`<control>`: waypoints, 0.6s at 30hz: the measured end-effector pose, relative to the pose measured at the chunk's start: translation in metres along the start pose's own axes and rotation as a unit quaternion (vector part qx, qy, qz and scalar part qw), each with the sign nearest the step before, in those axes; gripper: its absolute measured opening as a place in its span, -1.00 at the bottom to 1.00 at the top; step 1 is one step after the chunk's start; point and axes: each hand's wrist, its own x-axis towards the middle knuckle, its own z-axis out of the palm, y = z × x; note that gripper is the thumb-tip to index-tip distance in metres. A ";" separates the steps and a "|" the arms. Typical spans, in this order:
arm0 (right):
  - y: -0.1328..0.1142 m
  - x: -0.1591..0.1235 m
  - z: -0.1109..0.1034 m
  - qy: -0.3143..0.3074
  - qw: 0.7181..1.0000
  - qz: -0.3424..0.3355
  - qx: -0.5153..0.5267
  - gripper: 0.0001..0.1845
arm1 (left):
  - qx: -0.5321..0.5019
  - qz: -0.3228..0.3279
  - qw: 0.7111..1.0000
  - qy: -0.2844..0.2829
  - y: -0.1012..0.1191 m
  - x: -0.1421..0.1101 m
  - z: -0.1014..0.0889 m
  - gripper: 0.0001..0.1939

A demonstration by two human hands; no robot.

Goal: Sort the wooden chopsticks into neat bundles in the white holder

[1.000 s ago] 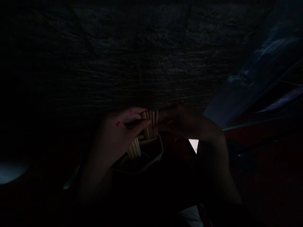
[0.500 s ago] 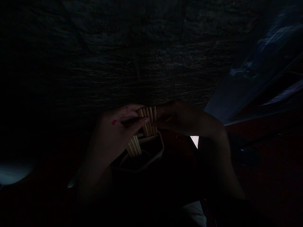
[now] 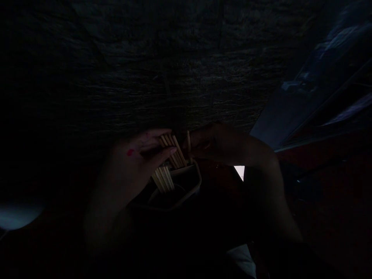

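Observation:
The scene is very dark. My left hand (image 3: 136, 162) is closed round a bundle of thin pale sticks (image 3: 171, 155), thumb across them; there is a red mark on the hand. My right hand (image 3: 215, 143) pinches a single stick (image 3: 188, 141) just to the right of the bundle, a small gap between them. Both hands hover over a pale-rimmed container (image 3: 186, 190) whose inside is dark.
A dark, rough woven surface (image 3: 174, 77) fills the upper part of the view. A bluish sheet or panel (image 3: 290, 112) slants at the right. A small bright patch (image 3: 240, 170) shows under my right wrist. A pale blur (image 3: 14, 215) sits at far left.
My left hand has shifted left with the bundle, tilting it. One stick has come away from the bundle and stays in my right hand's pinch.

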 end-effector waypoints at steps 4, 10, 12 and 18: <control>0.003 0.002 0.001 -0.010 1.000 -0.005 -0.009 -0.89 | 0.009 0.001 1.000 -0.003 0.001 0.001 -0.001 -0.69; 0.005 0.004 0.003 -0.010 0.999 -0.014 -0.036 -0.85 | -0.005 0.016 1.000 -0.009 0.001 0.002 0.004 -0.72; 0.004 0.004 0.004 -0.010 0.999 -0.012 -0.040 -0.86 | -0.002 0.020 1.000 -0.005 0.001 0.002 0.006 -0.73; 0.003 0.005 0.005 -0.012 0.998 -0.016 -0.056 -0.84 | 0.001 0.021 1.000 0.001 0.000 0.003 0.007 -0.74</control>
